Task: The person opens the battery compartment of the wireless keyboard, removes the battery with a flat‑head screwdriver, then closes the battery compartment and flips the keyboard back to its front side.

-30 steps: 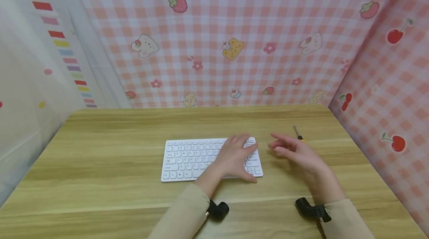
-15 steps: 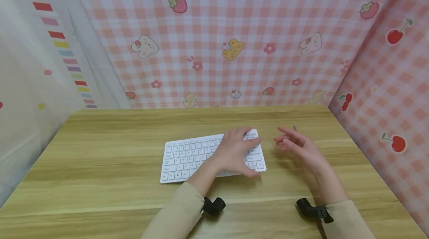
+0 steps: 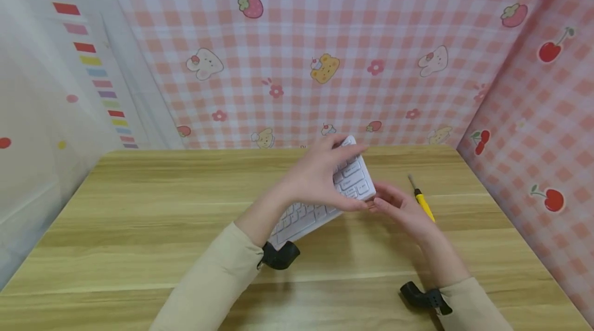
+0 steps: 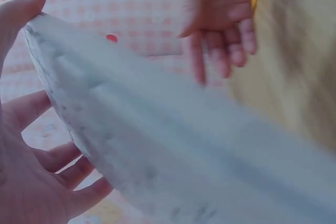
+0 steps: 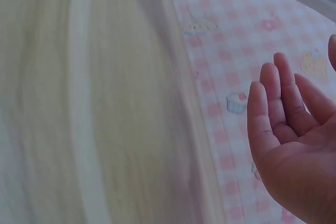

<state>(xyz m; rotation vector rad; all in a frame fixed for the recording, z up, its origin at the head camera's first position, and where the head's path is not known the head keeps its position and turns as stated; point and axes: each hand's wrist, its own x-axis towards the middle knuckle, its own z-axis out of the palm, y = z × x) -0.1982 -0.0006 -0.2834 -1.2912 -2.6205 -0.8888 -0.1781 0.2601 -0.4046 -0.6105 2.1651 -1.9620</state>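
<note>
A white keyboard (image 3: 353, 180) is tilted up off the table at its right end, its keys facing the person in the head view. My left hand (image 3: 308, 176) grips it across its width, thumb on the near edge and fingers at the far edge, hiding the middle keys. In the left wrist view the keyboard (image 4: 152, 129) is blurred and runs down to the right. My right hand (image 3: 406, 212) is close by the keyboard's lower right corner. Its fingers are extended and hold nothing in the right wrist view, where the hand (image 5: 294, 140) shows palm up.
A screwdriver (image 3: 424, 204) with a yellow handle lies on the wooden table (image 3: 139, 217), just beyond the right hand. Pink checked cloth (image 3: 287, 37) hangs behind the table and along its right side. A camera (image 3: 280, 255) is strapped to each wrist.
My left hand has lifted the keyboard's right end from lying flat and tilted it. The right hand first drew back slightly, then came nearer the keyboard's corner, leaving the screwdriver in full view.
</note>
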